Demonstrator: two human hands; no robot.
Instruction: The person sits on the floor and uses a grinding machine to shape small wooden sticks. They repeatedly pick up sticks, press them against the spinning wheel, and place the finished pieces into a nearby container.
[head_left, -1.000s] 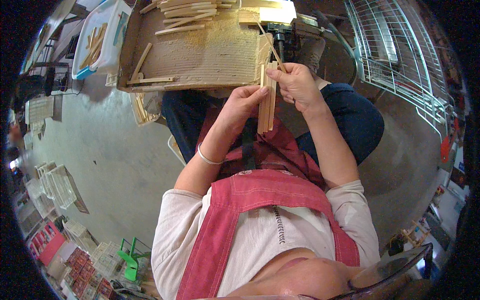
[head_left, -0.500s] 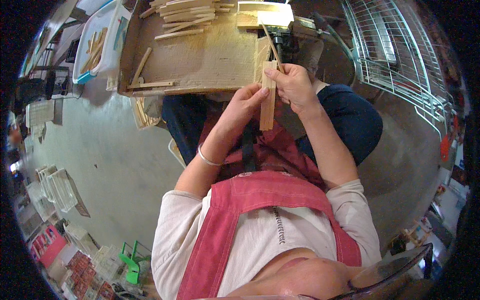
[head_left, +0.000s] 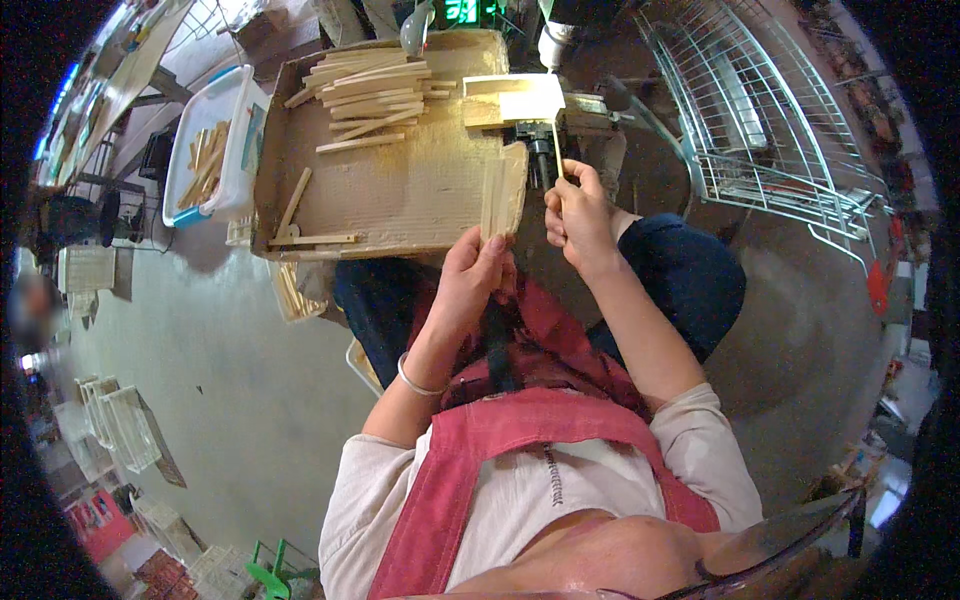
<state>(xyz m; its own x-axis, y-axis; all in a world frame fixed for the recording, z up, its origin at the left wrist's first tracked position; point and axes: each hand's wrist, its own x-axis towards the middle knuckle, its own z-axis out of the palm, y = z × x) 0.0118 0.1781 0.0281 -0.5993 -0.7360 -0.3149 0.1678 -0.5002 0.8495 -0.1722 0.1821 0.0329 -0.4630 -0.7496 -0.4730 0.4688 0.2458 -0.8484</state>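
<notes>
Flat wooden strips (head_left: 492, 195), side by side, stand out from my left hand (head_left: 479, 265) over the front right corner of a cardboard box. That hand's thumb and fingers are closed on their near end. My right hand (head_left: 582, 220) is closed around a thin wooden stick (head_left: 559, 150). The stick points away from me, its far end at the brightly lit wooden block (head_left: 482, 104) on a black clamp-like fixture (head_left: 541, 145). Whether the stick touches the block I cannot tell.
The cardboard box (head_left: 400, 205) holds a pile of wooden sticks (head_left: 370, 95). Left of it stands a clear plastic bin (head_left: 240, 150) with wooden pieces. A wire rack (head_left: 760, 100) is at the right. A lamp-like fitting (head_left: 416, 28) hangs over the box's far edge.
My hands have moved apart. The right has let go of the strips and moved toward the lit block with the stick; the left holds the strips over the box corner. The view has shifted.
</notes>
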